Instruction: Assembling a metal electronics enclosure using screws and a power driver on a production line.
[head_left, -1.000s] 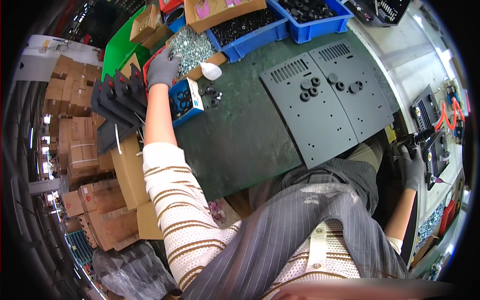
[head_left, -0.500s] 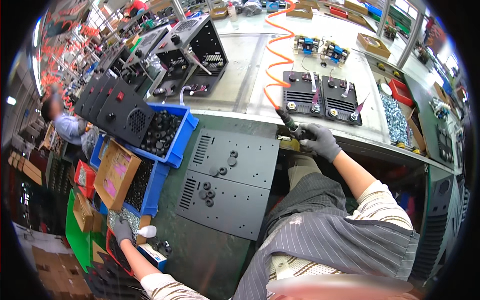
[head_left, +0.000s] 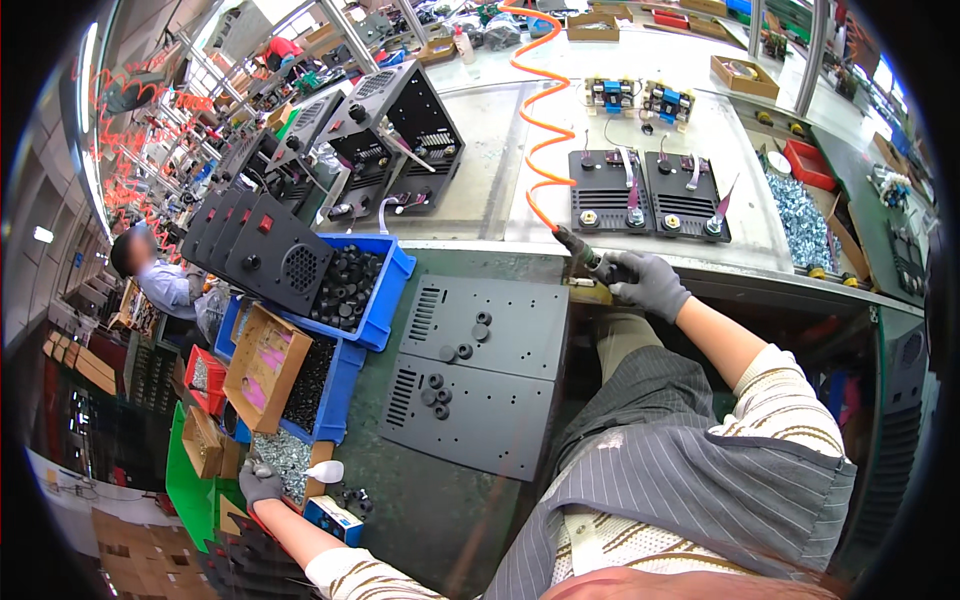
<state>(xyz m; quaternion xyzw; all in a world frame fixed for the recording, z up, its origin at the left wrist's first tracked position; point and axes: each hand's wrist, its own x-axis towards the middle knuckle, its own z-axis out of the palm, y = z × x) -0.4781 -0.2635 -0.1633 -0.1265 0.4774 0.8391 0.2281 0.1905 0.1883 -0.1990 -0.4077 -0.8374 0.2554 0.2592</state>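
My right hand (head_left: 652,287), in a grey glove, is wrapped round an air screwdriver (head_left: 598,266) at the near edge of the bench. An orange coiled hose (head_left: 543,130) rises from the tool. At the lower left my left hand (head_left: 262,484), also gloved, rests at the side of a box of small silvery screws (head_left: 285,460). Its fingers are curled, and anything in them is too small to make out. Between the hands lie two dark slotted metal panels (head_left: 490,325), side by side. Several round black rubber feet (head_left: 436,394) sit loose on them.
Blue bins hold black feet (head_left: 350,285) and small black parts (head_left: 310,385). Black perforated panels (head_left: 275,262) lean over one bin. A white bottle (head_left: 325,472) lies by the screws. Two fitted black panels (head_left: 612,195) stand on the far bench. A person (head_left: 160,280) is at far left.
The whole view has shifted slightly, moving the scene right and down. My left hand has drawn a little toward the side of the screw box, fingers more curled. My right hand keeps holding the screwdriver.
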